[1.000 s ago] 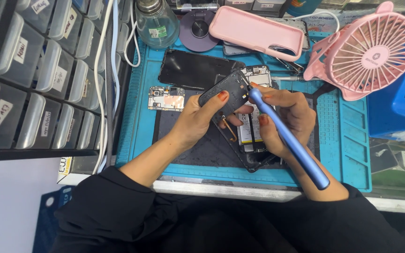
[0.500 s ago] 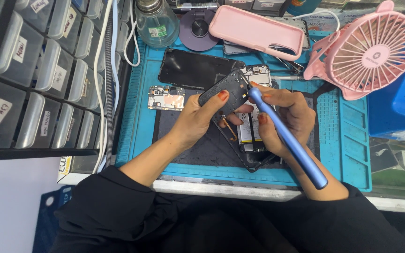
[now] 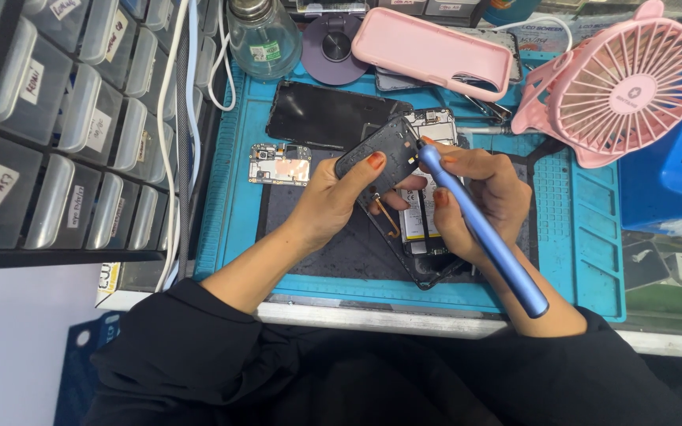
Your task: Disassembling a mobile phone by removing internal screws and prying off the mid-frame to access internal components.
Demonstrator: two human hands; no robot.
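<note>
My left hand holds a small black plastic cover piece, tilted up above an opened phone that lies on the blue work mat. My right hand grips a long blue screwdriver, whose tip meets the upper right corner of the black piece. The phone's battery and inner frame show between my two hands. A small circuit board lies on the mat just left of my left hand.
A black phone panel lies behind the hands. Further back stand a pink phone case, a glass bottle and a round purple stand. A pink fan sits at the right; parts drawers at the left.
The hands, the black piece and the screwdriver have barely shifted. Nothing was picked up or let go.
</note>
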